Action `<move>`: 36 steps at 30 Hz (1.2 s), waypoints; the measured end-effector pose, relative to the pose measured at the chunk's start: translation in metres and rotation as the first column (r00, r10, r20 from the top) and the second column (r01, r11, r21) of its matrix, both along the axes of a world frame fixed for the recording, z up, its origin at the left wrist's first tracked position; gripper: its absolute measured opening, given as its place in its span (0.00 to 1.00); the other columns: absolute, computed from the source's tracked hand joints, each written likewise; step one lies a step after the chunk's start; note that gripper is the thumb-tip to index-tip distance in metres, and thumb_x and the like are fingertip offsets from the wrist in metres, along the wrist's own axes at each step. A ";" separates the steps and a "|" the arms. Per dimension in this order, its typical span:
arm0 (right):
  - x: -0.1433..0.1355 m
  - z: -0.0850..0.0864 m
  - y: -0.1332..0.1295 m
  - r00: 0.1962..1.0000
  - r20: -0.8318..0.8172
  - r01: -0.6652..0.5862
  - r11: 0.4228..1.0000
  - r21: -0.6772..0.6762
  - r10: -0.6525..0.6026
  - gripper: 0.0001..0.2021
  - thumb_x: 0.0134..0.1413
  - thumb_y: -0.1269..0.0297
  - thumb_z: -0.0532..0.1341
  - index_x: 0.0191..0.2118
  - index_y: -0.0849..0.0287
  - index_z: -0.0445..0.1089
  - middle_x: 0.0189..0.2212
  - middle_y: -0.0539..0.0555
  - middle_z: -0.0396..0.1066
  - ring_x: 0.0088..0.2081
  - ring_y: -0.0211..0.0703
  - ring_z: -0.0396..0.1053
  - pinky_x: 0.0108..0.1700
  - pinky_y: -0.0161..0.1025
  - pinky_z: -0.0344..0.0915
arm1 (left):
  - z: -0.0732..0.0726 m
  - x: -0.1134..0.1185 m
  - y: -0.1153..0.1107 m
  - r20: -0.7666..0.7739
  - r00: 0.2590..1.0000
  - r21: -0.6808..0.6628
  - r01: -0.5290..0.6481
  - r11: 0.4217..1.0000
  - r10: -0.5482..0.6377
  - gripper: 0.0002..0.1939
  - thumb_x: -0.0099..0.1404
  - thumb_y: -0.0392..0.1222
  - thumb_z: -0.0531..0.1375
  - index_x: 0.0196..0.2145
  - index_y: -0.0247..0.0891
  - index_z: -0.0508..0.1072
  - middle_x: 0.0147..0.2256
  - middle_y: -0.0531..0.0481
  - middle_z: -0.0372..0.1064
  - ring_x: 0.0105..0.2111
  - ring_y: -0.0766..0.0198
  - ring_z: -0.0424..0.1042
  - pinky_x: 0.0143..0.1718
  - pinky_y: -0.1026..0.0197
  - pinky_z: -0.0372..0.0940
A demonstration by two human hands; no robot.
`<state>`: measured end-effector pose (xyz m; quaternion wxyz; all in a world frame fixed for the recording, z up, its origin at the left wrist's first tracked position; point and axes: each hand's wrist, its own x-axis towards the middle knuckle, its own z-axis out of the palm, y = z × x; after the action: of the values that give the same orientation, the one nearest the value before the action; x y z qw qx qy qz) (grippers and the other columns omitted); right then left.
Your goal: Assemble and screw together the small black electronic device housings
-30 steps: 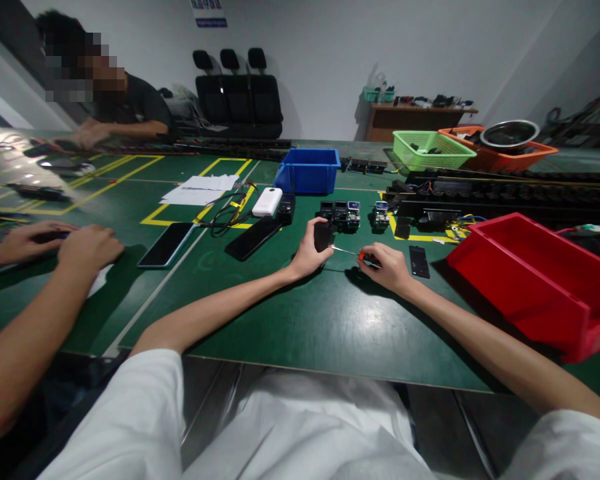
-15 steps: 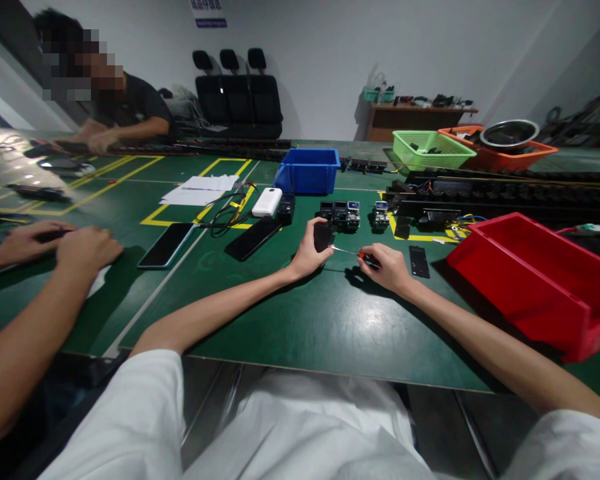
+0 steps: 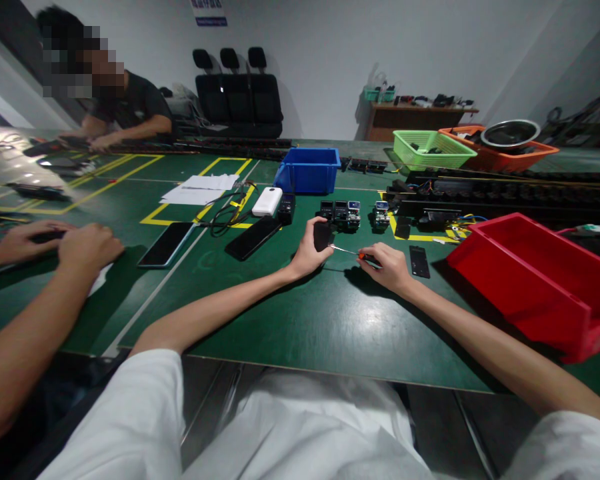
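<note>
My left hand (image 3: 310,255) is closed around a small black box-shaped device (image 3: 323,235), held up off the table with thumb and fingers on its sides. In my right hand (image 3: 389,267) is a screwdriver (image 3: 361,255) with an orange-and-dark handle and a thin metal shaft. Its tip meets the near right side of the device, by my left thumb; the exact contact point is too small to make out. Behind my left hand stand several small black modules (image 3: 340,213), and one more module (image 3: 381,215) sits to their right. A flat black cover plate (image 3: 419,261) lies right of my right hand.
A red bin (image 3: 520,280) stands at right, a blue bin (image 3: 307,171) beyond the modules. Two phones (image 3: 253,238), a white power bank (image 3: 267,202), cables and papers (image 3: 197,190) lie left. A co-worker's hands (image 3: 87,250) work at far left; another person sits across the table.
My hands, the device and the screwdriver stay almost in place. The person across the table has shifted their hands slightly.
</note>
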<state>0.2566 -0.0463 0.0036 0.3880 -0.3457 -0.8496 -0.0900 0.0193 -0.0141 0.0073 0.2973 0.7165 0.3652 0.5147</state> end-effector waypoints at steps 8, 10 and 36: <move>0.002 -0.004 0.004 1.000 0.008 -0.011 0.999 0.034 0.011 0.04 0.58 0.65 0.63 0.39 0.56 0.71 0.32 0.54 0.76 0.32 0.43 0.71 0.34 0.38 0.66 | -0.002 -0.001 0.003 -0.017 1.000 0.013 -0.011 1.000 0.011 0.31 0.57 0.36 0.62 0.55 0.43 0.55 0.44 0.49 0.60 0.39 0.64 0.65 0.45 0.58 0.63; 0.003 -0.004 0.004 1.000 0.006 -0.017 0.999 0.031 0.017 0.04 0.58 0.65 0.63 0.39 0.56 0.71 0.32 0.54 0.76 0.32 0.43 0.72 0.34 0.38 0.66 | -0.002 -0.001 0.003 -0.023 1.000 0.015 -0.006 1.000 0.007 0.31 0.57 0.36 0.62 0.55 0.43 0.55 0.44 0.49 0.60 0.39 0.65 0.65 0.45 0.58 0.64; 0.003 0.000 -0.001 0.942 -0.334 -0.106 0.977 -0.188 0.038 0.08 0.54 0.61 0.66 0.39 0.57 0.72 0.34 0.55 0.78 0.32 0.43 0.76 0.33 0.38 0.74 | -0.002 0.000 0.001 0.019 0.997 0.005 -0.070 0.998 0.070 0.30 0.58 0.36 0.63 0.55 0.43 0.55 0.44 0.49 0.61 0.39 0.64 0.66 0.44 0.59 0.64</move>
<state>0.2596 -0.0478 0.0041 0.4899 -0.3623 -0.7898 0.0702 0.0190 -0.0134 0.0054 0.2804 0.6993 0.3860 0.5323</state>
